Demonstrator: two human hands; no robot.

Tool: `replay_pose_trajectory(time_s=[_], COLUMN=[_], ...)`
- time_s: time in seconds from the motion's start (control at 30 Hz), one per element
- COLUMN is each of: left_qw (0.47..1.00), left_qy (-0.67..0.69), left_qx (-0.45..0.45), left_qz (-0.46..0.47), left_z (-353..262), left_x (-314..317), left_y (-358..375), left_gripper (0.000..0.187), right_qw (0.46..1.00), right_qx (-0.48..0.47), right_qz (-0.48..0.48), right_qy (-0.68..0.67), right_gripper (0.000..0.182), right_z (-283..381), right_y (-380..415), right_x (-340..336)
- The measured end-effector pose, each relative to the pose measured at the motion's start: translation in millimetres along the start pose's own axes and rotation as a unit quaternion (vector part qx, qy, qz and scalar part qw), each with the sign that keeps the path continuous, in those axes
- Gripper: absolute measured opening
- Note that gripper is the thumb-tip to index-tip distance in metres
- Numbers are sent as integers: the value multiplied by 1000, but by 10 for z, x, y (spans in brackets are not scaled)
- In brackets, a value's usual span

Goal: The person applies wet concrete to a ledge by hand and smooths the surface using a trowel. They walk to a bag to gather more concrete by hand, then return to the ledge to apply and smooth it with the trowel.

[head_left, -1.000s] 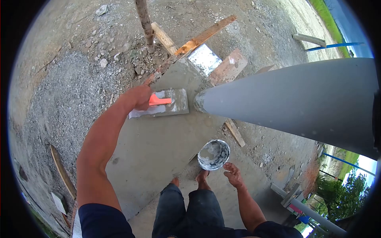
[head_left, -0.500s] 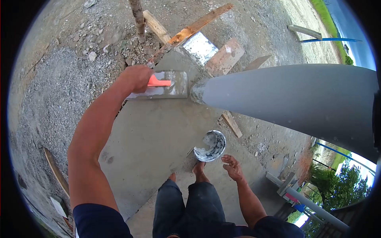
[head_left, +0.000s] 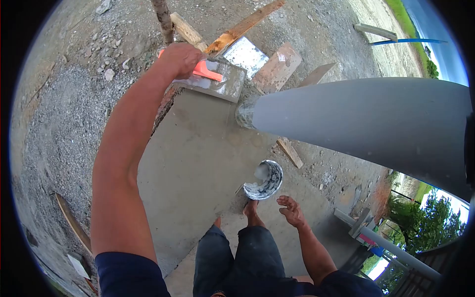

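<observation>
My left hand (head_left: 180, 59) is closed around the orange handle of a plastering trowel (head_left: 228, 81). Its wide, cement-smeared blade lies at the far corner of the grey concrete slab (head_left: 193, 148), beside the foot of the round grey column. Low on the right, my right hand (head_left: 292, 211) hangs with its fingers apart and nothing in them. Just left of that hand, by my bare foot, stands a bucket (head_left: 269, 184) with a wet cement-streaked inside and some pale material in it.
A thick grey column (head_left: 356, 119) rises at the right. Boards (head_left: 247, 27) and a wooden post (head_left: 163, 20) edge the far corner, near a shiny sheet (head_left: 245, 57) and a flat plank (head_left: 278, 67). Loose gravel (head_left: 84, 123) borders the slab on the left.
My left hand has moved the trowel away from me towards the far corner, and the blade has tilted from level to slanting. My right hand has barely moved.
</observation>
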State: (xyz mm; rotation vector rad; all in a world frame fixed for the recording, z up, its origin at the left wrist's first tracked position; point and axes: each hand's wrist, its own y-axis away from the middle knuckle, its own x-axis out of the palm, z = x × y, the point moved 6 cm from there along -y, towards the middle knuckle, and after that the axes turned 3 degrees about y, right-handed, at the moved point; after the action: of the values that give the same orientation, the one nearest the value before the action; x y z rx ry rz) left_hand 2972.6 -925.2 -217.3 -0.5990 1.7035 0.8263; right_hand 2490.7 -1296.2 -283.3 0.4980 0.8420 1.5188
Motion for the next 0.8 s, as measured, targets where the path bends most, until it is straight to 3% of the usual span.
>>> replay_pose_trajectory(time_s=[0.1, 0.3, 0.4, 0.5, 0.57, 0.8], left_qw=[999, 988, 977, 947, 944, 975], left_qy=[2, 28, 102, 300, 310, 200], left_qx=[42, 36, -155, -115, -110, -83], left_qz=[24, 147, 105, -6, -5, 54], left_z=[-35, -177, 9, -156, -434, -816], left_x=[198, 333, 51, 0, 46, 272], left_y=[-41, 911, 1121, 908, 703, 329], left_gripper=[17, 22, 33, 34, 39, 21], right_qw=[1000, 999, 999, 998, 998, 998], right_qx=[7, 29, 43, 48, 50, 50], right_qz=[-2, 20, 24, 16, 11, -2], right_qy=[5, -3, 13, 27, 31, 27], right_gripper=[51, 51, 51, 52, 52, 53], right_z=[-88, -153, -155, -124, -67, -113], right_y=[-27, 1, 26, -11, -40, -17], right_x=[34, 119, 97, 73, 54, -113])
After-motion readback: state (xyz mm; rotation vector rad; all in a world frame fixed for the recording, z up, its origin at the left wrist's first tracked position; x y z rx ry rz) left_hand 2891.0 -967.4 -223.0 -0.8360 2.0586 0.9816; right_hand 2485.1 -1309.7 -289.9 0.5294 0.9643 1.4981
